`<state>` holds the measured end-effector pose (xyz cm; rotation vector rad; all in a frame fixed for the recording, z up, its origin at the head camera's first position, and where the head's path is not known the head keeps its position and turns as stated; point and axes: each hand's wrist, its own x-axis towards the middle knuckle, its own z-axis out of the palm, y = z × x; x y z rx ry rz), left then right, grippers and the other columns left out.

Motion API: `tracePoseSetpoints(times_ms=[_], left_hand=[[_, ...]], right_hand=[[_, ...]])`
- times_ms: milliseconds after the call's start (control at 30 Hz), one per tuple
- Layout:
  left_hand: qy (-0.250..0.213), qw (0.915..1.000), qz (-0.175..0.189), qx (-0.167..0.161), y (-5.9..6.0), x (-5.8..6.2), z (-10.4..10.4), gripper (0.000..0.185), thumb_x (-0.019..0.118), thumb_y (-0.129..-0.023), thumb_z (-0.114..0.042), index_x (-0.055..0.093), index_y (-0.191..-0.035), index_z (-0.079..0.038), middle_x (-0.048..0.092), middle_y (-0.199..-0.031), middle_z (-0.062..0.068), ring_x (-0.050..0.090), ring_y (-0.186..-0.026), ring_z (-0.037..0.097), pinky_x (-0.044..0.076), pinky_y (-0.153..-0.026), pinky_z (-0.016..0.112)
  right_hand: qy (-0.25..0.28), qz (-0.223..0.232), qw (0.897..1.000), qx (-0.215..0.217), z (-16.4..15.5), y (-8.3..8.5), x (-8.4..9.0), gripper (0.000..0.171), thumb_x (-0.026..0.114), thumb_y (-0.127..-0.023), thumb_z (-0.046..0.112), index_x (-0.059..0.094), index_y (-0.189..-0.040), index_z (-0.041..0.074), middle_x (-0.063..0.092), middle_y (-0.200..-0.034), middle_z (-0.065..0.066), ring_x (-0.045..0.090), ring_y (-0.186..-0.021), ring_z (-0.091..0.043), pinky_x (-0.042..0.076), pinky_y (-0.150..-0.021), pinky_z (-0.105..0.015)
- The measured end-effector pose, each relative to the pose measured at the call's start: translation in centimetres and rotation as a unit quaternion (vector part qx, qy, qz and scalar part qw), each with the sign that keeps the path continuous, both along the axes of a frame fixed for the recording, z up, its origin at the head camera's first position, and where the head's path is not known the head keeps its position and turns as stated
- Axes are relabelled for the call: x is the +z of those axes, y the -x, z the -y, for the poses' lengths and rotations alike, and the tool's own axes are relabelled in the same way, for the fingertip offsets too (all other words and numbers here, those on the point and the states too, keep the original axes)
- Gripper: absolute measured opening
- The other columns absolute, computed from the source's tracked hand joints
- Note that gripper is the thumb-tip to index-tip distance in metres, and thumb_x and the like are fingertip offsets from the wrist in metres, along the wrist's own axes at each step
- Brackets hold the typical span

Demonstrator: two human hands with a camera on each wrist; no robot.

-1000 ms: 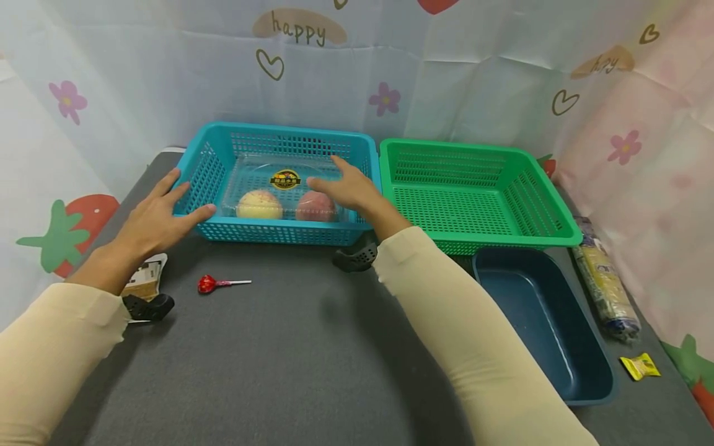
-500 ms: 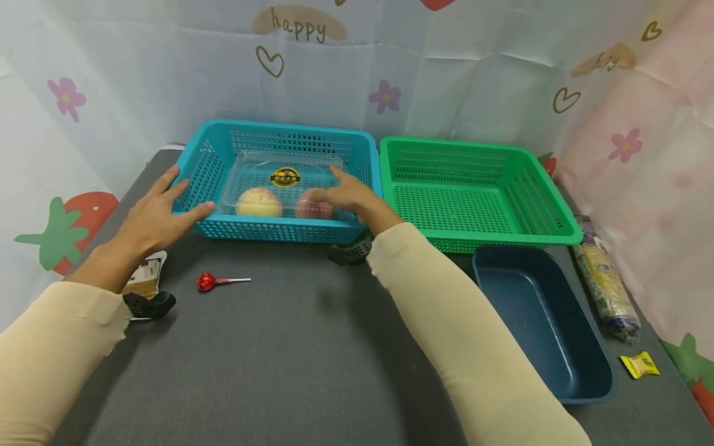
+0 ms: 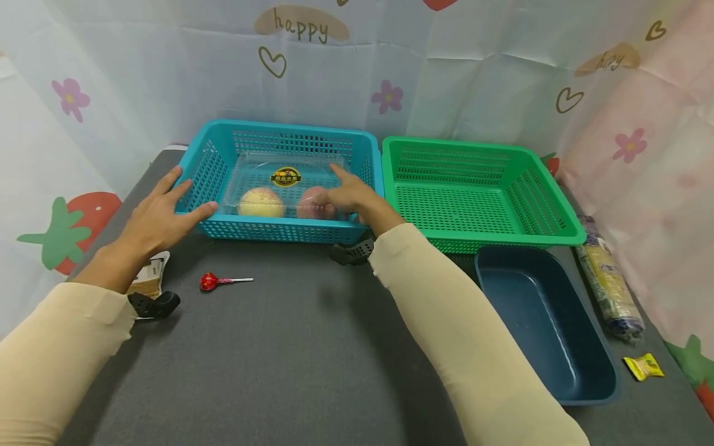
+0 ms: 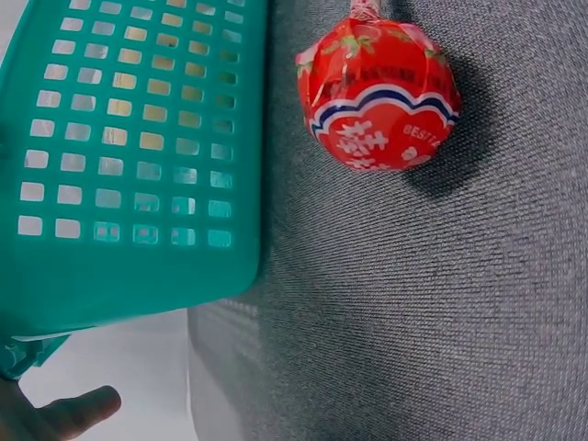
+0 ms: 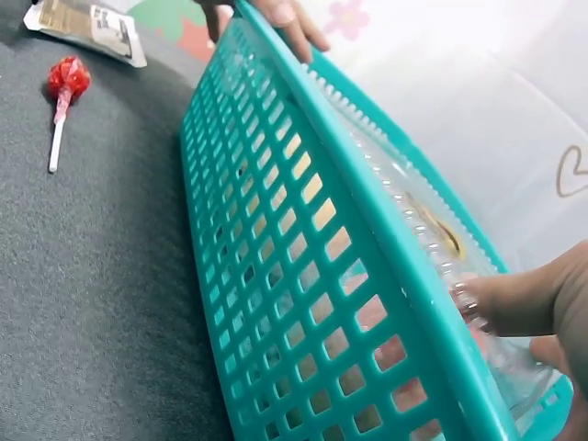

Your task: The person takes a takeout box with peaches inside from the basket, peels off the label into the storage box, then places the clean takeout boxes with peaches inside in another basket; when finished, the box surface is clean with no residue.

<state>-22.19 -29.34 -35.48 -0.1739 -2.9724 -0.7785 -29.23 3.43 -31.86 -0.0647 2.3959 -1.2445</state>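
Observation:
A blue plastic basket (image 3: 284, 232) stands at the back left. In it lies a clear plastic fruit box (image 3: 253, 166) with a black and gold label, holding a yellowish peach (image 3: 261, 202) and a pinkish peach (image 3: 310, 204). My right hand (image 3: 356, 197) holds the right end of the box, thumb on its near edge, as the right wrist view shows; its other fingers are partly hidden. My left hand (image 3: 158, 220) rests with spread fingers on the basket's left front corner. Below the basket lies a red lollipop (image 3: 209, 282).
To the right stands a green basket (image 3: 446, 192), and before it a dark blue tub (image 3: 530, 310). Beyond the tub lie a long clear-wrapped package (image 3: 608, 288) and a yellow wrapped candy (image 3: 644, 367). A small packet (image 3: 149, 277) is partly behind my left wrist.
My right hand has lowered onto the right end of the fruit box, its thumb now at the near edge by the pinkish peach. My left hand has stayed on the basket corner.

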Motion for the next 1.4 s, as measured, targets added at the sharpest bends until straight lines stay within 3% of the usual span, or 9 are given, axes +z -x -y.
tracePoseSetpoints(times_ms=[300, 900, 1167, 1300, 1400], left_hand=[[-0.003, 1.0000, 0.000, 0.001, 0.2, 0.2, -0.1, 0.088, 0.047, -0.094, -0.059, 0.019, -0.152, 0.001, -0.003, -0.160, 0.012, 0.008, -0.140, 0.048, 0.012, -0.100, 0.074], [0.000, 1.0000, 0.006, 0.004, 0.1, 0.1, -0.3, 0.090, 0.047, -0.093, -0.060, 0.018, -0.152, 0.001, -0.003, -0.160, 0.015, 0.009, -0.139, 0.050, 0.013, -0.100, 0.074], [-0.003, 1.0000, 0.007, 0.006, -0.1, 0.0, -0.1, 0.089, 0.048, -0.093, -0.060, 0.019, -0.152, 0.000, -0.003, -0.160, 0.014, 0.009, -0.139, 0.050, 0.013, -0.099, 0.074], [-0.005, 1.0000, 0.004, 0.006, -0.2, 0.2, -0.1, 0.088, 0.048, -0.093, -0.059, 0.019, -0.152, 0.000, -0.003, -0.160, 0.014, 0.009, -0.139, 0.050, 0.013, -0.099, 0.074], [-0.006, 1.0000, 0.004, 0.005, -0.3, 0.3, -0.1, 0.088, 0.048, -0.093, -0.059, 0.019, -0.152, 0.000, -0.002, -0.160, 0.014, 0.009, -0.139, 0.050, 0.013, -0.099, 0.074]], right_hand=[[0.060, -0.044, 0.997, -0.028, -0.3, -0.4, 0.3, 0.071, 0.064, -0.093, 0.021, 0.028, -0.152, 0.038, 0.020, -0.157, 0.003, 0.034, -0.134, -0.034, 0.044, -0.087, -0.064], [0.162, -0.061, 0.984, -0.049, -0.3, -0.9, -0.1, 0.067, 0.059, -0.094, 0.009, 0.035, -0.149, 0.038, 0.019, -0.157, 0.004, 0.039, -0.131, -0.032, 0.054, -0.073, -0.053], [0.195, -0.075, 0.974, -0.082, -0.1, -1.2, 0.1, 0.062, 0.059, -0.096, 0.011, 0.037, -0.149, 0.036, 0.021, -0.157, 0.003, 0.043, -0.127, -0.031, 0.056, -0.070, -0.048], [0.209, -0.081, 0.970, -0.097, -0.2, -1.4, 0.4, 0.064, 0.060, -0.095, 0.011, 0.036, -0.150, 0.035, 0.020, -0.157, 0.003, 0.049, -0.120, -0.029, 0.056, -0.069, -0.048], [0.222, -0.083, 0.966, -0.104, -0.4, -1.6, 0.6, 0.065, 0.060, -0.095, 0.010, 0.035, -0.150, 0.034, 0.020, -0.157, 0.003, 0.058, -0.097, -0.024, 0.056, -0.068, -0.048]])
